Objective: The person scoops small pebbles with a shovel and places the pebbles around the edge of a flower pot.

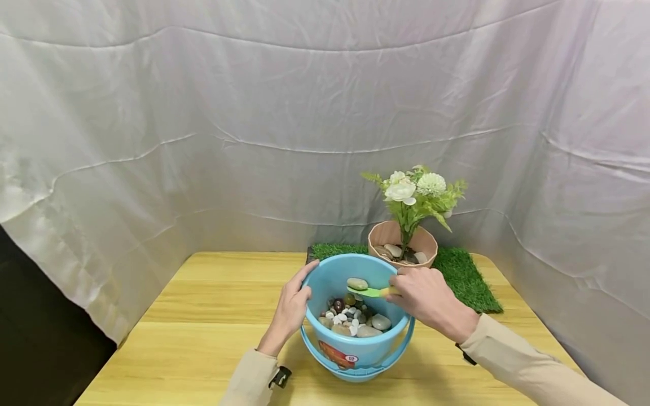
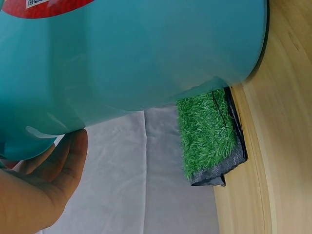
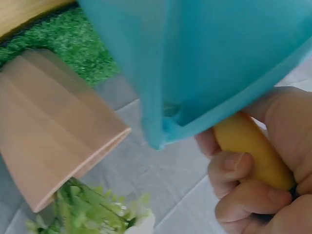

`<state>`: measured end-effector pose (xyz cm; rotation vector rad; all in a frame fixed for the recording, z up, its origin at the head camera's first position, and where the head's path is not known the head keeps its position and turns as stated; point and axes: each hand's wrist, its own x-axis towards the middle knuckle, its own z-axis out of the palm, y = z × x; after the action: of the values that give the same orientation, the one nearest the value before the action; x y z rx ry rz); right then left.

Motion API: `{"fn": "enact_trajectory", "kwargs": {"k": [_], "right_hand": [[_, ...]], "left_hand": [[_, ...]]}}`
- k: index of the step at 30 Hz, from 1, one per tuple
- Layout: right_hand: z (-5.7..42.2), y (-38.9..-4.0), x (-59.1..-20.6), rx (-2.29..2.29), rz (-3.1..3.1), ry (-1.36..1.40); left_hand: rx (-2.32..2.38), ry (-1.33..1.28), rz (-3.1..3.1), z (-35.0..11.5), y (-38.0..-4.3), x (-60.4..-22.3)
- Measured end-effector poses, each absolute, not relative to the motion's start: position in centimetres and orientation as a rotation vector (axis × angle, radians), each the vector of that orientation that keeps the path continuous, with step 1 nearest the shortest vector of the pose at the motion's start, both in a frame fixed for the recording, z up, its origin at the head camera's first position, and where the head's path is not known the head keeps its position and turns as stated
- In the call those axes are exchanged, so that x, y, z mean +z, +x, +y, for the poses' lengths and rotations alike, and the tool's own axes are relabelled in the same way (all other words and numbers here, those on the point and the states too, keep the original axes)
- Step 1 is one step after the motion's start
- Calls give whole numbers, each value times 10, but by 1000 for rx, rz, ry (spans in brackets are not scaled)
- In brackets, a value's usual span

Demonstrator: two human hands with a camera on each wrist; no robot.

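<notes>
Your right grip (image 1: 429,296) has its fingers curled round the yellow handle of the shovel (image 1: 374,292). Green blade sits inside the mouth of the bucket (image 1: 378,355), above the pebbles (image 1: 349,322) in its bottom. One pale stone (image 1: 358,283) rides flat on the blade, clear of the pile. Your left grip (image 1: 290,309) pinches the bucket rim on its left side, thumb over the edge, fingers outside. Bucket stands on the bench (image 1: 223,299), bail hanging down its near side. Behind the bucket to the right: turf mat (image 1: 462,282) carrying the pink pot (image 1: 383,234) with white flowers (image 1: 413,194) and stones.
</notes>
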<state>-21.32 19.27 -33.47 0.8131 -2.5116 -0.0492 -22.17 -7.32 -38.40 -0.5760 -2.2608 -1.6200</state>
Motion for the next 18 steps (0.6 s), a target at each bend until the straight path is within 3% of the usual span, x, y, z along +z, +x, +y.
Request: {"fn": "enact_trajectory", "kwargs": {"k": [18], "right_hand": [[210, -227, -353, 152, -2306, 816]], "left_hand": [[-1610, -580, -2269, -74, -221, -383]]}}
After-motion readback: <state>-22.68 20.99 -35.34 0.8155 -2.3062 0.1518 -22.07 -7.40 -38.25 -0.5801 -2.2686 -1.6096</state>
